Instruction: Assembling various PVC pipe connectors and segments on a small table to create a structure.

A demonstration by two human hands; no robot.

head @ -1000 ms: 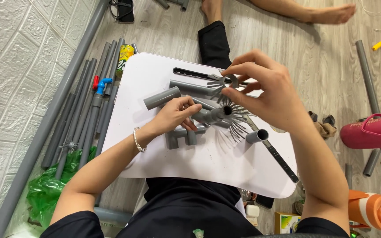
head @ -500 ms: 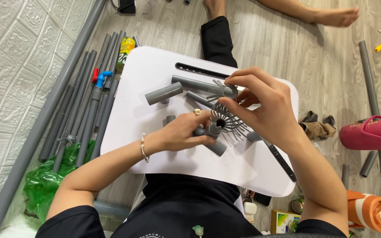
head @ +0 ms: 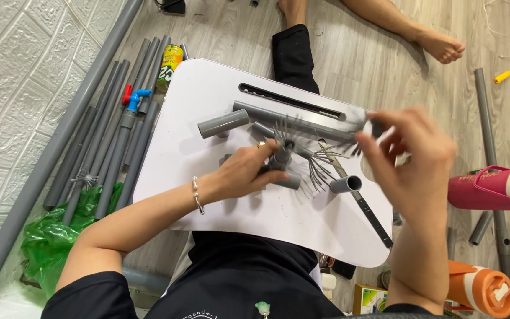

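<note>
A white lap table (head: 208, 195) lies across my legs. My left hand (head: 243, 172) grips a grey pipe fitting (head: 280, 159) standing on the table, with grey spiky bristle pieces (head: 320, 168) spread beside it. Raised over the table's right side, my right hand (head: 411, 162) is blurred and pinches a small grey bristle piece (head: 366, 123) in its fingertips. Loose on the table lie a short grey pipe (head: 222, 124), a long grey pipe (head: 302, 118) and a stubby pipe end (head: 346, 184). A dark flat strip (head: 368, 212) runs toward the table's near right corner.
A bundle of long grey pipes (head: 107, 142) with a blue valve (head: 137, 97) lies on the floor at left, beside a green plastic bag (head: 45, 236). A pink bottle (head: 494, 188) and an orange bottle (head: 480, 289) lie at right. Another person's foot (head: 438, 44) rests at the top.
My right hand has pulled away to the right from the fitting, taking a bristle piece with it. My left hand stays on the fitting.
</note>
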